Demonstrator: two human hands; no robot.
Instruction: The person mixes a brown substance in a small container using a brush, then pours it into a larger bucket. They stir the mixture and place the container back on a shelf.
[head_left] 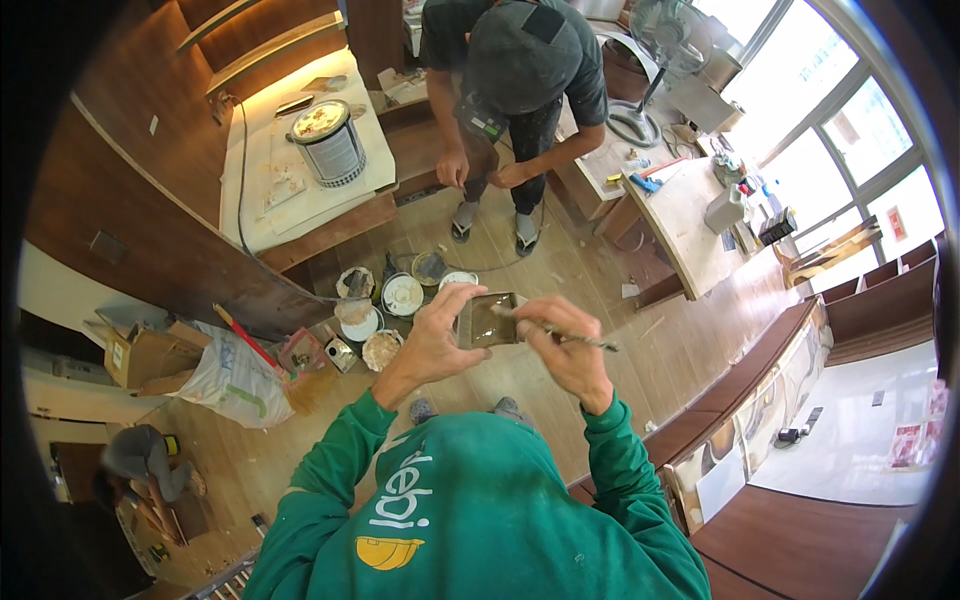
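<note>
My left hand (440,333) grips a small rectangular container (465,322) by its left side, thumb along the near edge. Shiny brownish liquid (482,325) lies in it. Between the fingers of my right hand (568,350) is a thin stick-like tool, seemingly a slim brush (598,343). Its tip reaches over the container's right part; whether it touches the liquid I cannot tell. Both hands are held in front of my chest, above the wooden floor.
Several open paint tubs (403,294) stand on the floor beyond my left hand. A large paint can (328,145) sits on a covered bench. Ahead, a person in dark clothes (525,70) bends forward. A worktable (690,225) is at right; another person (150,465) crouches at lower left.
</note>
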